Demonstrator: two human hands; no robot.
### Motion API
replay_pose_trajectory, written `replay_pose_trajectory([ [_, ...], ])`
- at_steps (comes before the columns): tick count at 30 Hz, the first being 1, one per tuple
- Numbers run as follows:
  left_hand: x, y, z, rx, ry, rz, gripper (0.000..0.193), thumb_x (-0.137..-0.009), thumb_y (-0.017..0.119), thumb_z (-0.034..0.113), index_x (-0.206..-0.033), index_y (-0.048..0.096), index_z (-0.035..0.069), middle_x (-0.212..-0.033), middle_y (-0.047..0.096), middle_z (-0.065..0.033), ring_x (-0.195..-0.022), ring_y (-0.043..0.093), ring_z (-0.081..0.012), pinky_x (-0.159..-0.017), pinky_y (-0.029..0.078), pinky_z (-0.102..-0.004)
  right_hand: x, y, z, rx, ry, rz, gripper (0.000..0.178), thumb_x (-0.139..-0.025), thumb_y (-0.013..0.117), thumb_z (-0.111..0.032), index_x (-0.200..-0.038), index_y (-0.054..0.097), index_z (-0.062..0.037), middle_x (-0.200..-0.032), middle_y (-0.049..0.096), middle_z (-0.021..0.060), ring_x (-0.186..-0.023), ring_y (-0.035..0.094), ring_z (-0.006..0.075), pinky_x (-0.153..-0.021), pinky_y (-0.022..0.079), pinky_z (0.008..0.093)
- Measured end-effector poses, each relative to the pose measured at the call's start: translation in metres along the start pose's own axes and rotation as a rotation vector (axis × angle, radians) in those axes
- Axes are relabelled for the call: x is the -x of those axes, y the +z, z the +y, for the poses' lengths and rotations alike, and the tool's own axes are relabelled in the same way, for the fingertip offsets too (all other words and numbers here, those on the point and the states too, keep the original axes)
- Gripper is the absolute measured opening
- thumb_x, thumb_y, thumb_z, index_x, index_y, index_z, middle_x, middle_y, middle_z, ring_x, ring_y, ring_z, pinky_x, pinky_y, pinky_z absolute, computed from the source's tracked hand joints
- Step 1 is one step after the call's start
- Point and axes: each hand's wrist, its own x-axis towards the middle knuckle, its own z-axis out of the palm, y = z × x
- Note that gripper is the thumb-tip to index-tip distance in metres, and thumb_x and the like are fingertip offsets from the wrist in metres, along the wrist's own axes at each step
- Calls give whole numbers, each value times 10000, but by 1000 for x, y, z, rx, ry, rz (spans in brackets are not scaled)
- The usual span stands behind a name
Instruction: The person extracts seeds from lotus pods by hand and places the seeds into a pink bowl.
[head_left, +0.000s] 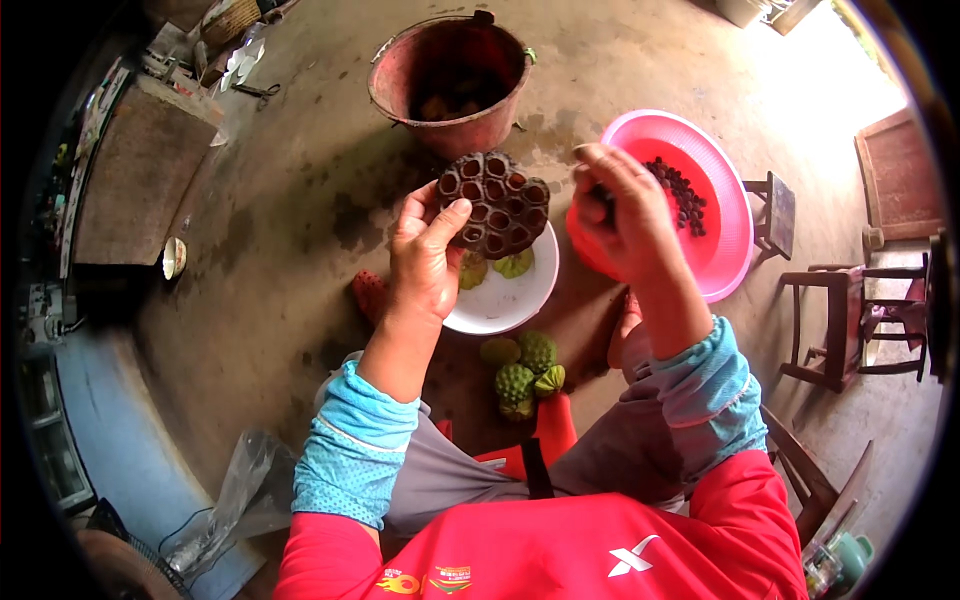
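Note:
My left hand (423, 255) grips a dried brown lotus seed pod (492, 205) by its left edge, thumb on the front. The pod's face is turned up, and many of its round cells look hollow. To its right, my right hand (625, 210) is closed, with dark lotus seeds partly showing between the fingers. That hand hovers by the left rim of a pink plastic basin (738, 215). More dark lotus seeds (682, 195) lie inside the basin. Beneath the pod sits a white basin (500, 308) with yellow-green pieces in it, partly hidden by my left hand.
A worn red bucket (450, 130) with dark contents stands beyond the pod. Several knobbly green fruits (520, 372) lie on the floor between my feet. Wooden stools (835, 330) stand at the right; a clear plastic bag (245, 490) is at the lower left.

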Motion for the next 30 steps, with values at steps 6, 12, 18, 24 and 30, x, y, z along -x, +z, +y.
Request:
replay_pose_trajectory([
  [6, -9, -21, 2, 42, -63, 19, 335, -854, 653, -1, -1170, 560, 57, -1094, 647, -69, -980, 628, -190, -859, 534, -338, -17, -69, -36, 418, -143, 329, 140, -875, 625, -152, -978, 600, -61, -773, 595, 18, -581, 524, 75, -464, 381, 212],
  [12, -10, -17, 2, -5, -105, -8, 320, -881, 633, 28, -1190, 555, 57, -1104, 649, -65, -983, 631, -192, -863, 532, -342, -15, -121, -35, 900, 5, 302, 234, -867, 618, -162, -1069, 630, -46, -792, 629, 53, -658, 592, 99, -524, 503, 273],
  [18, -14, -11, -3, -25, -111, -9, 319, -880, 632, 26, -1188, 552, 51, -1120, 643, -70, -999, 625, -193, -862, 533, -344, -7, -127, -15, 1337, -115, 88, 325, -865, 634, -231, -1130, 646, -43, -1040, 682, 190, -966, 672, 290, -871, 510, 371],
  [24, -21, -10, -11, -34, -146, -14, 343, -866, 627, 14, -1197, 543, 50, -1122, 641, -93, -1015, 622, -224, -879, 530, -381, 5, -82, -13, 1414, -250, 153, 285, -863, 594, -340, -1025, 680, -121, -978, 695, 131, -940, 662, 316, -814, 524, 433],
  [30, -27, -23, -31, -36, -267, 19, 391, -823, 644, 1, -1198, 550, 65, -1123, 646, -89, -997, 636, -241, -826, 555, -392, 25, -38, -3, 1313, -287, -1, 229, -867, 594, -283, -970, 662, -91, -863, 677, 171, -833, 656, 368, -741, 517, 463],
])
